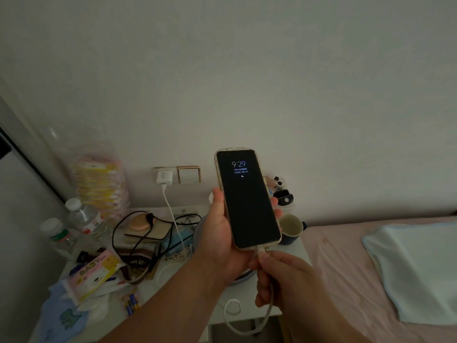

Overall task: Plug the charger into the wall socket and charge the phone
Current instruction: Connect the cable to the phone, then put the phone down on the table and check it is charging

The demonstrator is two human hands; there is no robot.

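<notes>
Head view. Left hand [220,233] holds a black-screened smartphone in a pale clear case [247,199] upright above the cluttered white counter [291,256]; thumb lies on the phone's left edge, fingers [275,201] wrap the right edge, gripping it. Screen is lit and reads 9:29.

Right hand [284,280], nearer the camera, pinches the white charging cable [268,298] between thumb and fingers, closed on it just below the phone's bottom edge. The cable end meets the phone's bottom port; whether it is fully seated cannot be told. From the hand the cable drops in a loop off the counter's near edge.

On the far wall, a white charger block [164,177] sits in the gold-framed wall socket [158,169], a white cable running down from it to the counter. A gold-framed wall switch [188,174] is just right of it.

Left of the counter: clear plastic water bottles [86,216]. Right: pink-sheeted bed [346,268].
</notes>
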